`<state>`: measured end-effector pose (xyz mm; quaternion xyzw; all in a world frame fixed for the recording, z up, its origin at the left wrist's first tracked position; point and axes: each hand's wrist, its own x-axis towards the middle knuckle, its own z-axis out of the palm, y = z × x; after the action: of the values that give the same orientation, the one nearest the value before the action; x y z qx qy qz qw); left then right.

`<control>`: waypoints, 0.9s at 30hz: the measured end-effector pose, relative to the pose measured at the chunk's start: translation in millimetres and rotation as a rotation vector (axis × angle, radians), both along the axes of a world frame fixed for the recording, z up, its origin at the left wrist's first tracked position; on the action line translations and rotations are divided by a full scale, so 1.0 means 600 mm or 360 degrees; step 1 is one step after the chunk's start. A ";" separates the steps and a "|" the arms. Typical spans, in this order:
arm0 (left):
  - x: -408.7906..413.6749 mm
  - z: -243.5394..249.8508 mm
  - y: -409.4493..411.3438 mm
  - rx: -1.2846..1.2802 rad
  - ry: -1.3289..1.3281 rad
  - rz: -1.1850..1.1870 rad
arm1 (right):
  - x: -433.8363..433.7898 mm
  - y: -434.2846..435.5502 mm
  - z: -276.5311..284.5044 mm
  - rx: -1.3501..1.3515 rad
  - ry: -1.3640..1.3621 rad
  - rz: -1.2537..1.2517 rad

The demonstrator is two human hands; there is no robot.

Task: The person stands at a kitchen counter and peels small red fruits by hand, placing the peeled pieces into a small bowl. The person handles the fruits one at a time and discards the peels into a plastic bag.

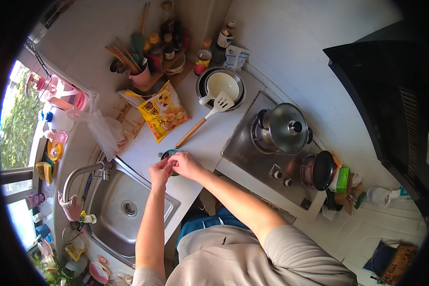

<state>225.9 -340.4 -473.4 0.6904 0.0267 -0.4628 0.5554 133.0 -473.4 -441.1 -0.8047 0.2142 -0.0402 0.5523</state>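
Both of my hands meet over a small teal bowl near the front edge of the white counter. My left hand and my right hand touch at the fingertips, pinching something too small to make out. Something dark red lies in the bowl, which my hands partly cover. Beyond the bowl, a slotted spatula with a wooden handle rests with its head on a white bowl, nested in metal bowls. A yellow food bag lies to the left of the spatula.
A steel sink with a faucet is at the left. On the gas stove at the right stand a glass-lidded pot and a small black pan. Sauce bottles and a pink utensil holder stand at the back.
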 end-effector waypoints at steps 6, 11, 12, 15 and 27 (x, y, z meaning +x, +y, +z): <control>-0.003 -0.001 0.001 0.0004 0.0047 -0.0051 | 0.001 -0.006 -0.027 -0.0368 -0.0069 0.0137; -0.008 0.002 0.001 -0.0083 0.0109 0.0032 | -0.003 -0.004 -0.015 -0.0503 -0.0046 0.0136; -0.007 0.000 0.002 -0.0109 0.0130 0.0070 | -0.002 -0.005 -0.006 -0.0539 -0.0019 0.0149; -0.008 0.006 -0.004 -0.0188 0.0187 0.0107 | 0.000 -0.012 -0.005 -0.0512 0.0086 0.0085; -0.004 0.013 -0.014 0.0130 -0.0166 -0.0027 | 0.012 -0.030 -0.016 -0.0235 0.0232 0.0050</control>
<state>223.5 -348.8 -465.7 0.7358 0.0107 -0.4294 0.5235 140.3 -491.4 -450.8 -0.8472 0.2375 0.0115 0.4751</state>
